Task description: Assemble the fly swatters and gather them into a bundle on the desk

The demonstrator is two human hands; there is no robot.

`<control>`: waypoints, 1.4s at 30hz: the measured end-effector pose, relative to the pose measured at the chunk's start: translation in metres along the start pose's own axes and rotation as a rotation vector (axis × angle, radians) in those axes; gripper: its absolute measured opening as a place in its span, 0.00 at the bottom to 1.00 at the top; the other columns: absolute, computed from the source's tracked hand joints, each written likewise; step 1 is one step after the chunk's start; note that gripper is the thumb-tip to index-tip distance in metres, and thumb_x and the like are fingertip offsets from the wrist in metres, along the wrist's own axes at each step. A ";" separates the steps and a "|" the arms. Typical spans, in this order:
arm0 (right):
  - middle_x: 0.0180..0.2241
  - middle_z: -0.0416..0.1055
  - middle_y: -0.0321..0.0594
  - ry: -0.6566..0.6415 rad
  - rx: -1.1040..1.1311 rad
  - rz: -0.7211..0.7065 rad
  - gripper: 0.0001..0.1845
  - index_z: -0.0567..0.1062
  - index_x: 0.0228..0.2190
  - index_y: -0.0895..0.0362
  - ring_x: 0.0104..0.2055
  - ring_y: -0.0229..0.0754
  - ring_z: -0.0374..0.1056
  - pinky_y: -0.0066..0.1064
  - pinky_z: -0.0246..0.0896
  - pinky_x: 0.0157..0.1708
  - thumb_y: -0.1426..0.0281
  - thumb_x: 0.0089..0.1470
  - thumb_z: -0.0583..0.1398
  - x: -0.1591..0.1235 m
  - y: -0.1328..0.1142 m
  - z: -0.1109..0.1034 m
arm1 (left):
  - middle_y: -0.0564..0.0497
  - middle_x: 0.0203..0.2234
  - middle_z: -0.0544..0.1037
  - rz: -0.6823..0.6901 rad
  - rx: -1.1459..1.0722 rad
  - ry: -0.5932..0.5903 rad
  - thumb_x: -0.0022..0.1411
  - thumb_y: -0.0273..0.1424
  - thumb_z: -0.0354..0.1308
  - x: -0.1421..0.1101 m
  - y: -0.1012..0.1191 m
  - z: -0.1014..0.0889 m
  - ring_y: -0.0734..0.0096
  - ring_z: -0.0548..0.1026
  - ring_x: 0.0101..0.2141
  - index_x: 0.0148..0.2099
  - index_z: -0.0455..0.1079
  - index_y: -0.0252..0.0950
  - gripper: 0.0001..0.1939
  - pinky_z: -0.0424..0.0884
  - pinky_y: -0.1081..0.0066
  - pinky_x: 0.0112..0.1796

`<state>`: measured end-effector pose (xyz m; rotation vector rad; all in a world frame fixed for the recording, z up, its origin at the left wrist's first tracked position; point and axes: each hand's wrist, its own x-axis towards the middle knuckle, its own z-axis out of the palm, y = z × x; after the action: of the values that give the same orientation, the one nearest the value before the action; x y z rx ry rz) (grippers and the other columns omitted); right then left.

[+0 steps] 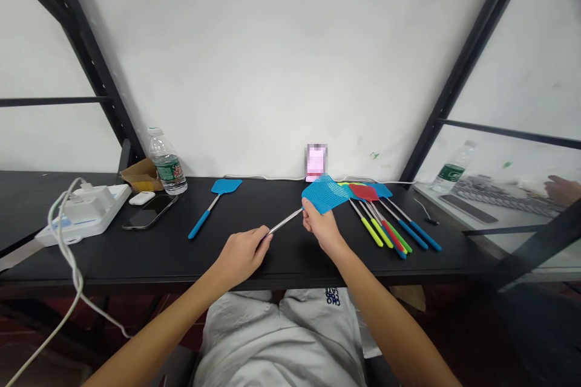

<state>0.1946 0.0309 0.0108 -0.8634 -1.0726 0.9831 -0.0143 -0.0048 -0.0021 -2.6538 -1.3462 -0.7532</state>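
Note:
I hold a blue fly swatter (pixel 323 195) over the middle of the black table (pixel 149 254). My left hand (pixel 242 252) is closed around the lower end of its metal rod. My right hand (pixel 319 224) pinches the rod just below the blue mesh head. To the right of my right hand lies a pile of swatters (pixel 390 221) with blue, red, yellow and green handles. Another blue swatter (pixel 212 204) lies alone on the table, left of my hands.
A water bottle (pixel 167 163), a cardboard box (pixel 141 175), an earbud case (pixel 141 198) and a phone (pixel 149 213) sit at the left, beside a white device with cables (pixel 86 208). Another person's hand (pixel 563 188) shows at the far right, near a second bottle (pixel 451 169).

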 end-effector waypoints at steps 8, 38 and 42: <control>0.18 0.60 0.29 0.005 0.016 -0.010 0.18 0.65 0.22 0.56 0.15 0.29 0.50 0.24 0.46 0.13 0.58 0.50 0.64 0.000 -0.001 -0.001 | 0.55 0.23 0.68 0.006 -0.048 0.005 0.72 0.35 0.42 0.002 0.000 -0.001 0.74 0.65 0.23 0.34 0.61 0.38 0.14 0.52 0.73 0.27; 0.17 0.63 0.32 0.061 0.117 -0.049 0.21 0.67 0.21 0.57 0.15 0.27 0.46 0.24 0.43 0.14 0.55 0.50 0.65 0.000 -0.010 0.002 | 0.56 0.21 0.64 -0.032 -0.212 -0.018 0.71 0.36 0.42 0.005 0.000 -0.005 0.74 0.64 0.22 0.32 0.59 0.38 0.14 0.55 0.74 0.27; 0.17 0.63 0.32 0.087 0.136 -0.047 0.21 0.66 0.21 0.57 0.15 0.28 0.47 0.25 0.42 0.13 0.55 0.49 0.65 0.004 -0.011 -0.001 | 0.56 0.21 0.64 -0.035 -0.215 -0.021 0.71 0.37 0.41 0.004 -0.001 -0.005 0.74 0.64 0.23 0.33 0.59 0.38 0.14 0.56 0.73 0.27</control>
<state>0.1984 0.0310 0.0218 -0.7596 -0.9368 0.9589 -0.0147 -0.0026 0.0041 -2.8130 -1.3941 -0.9254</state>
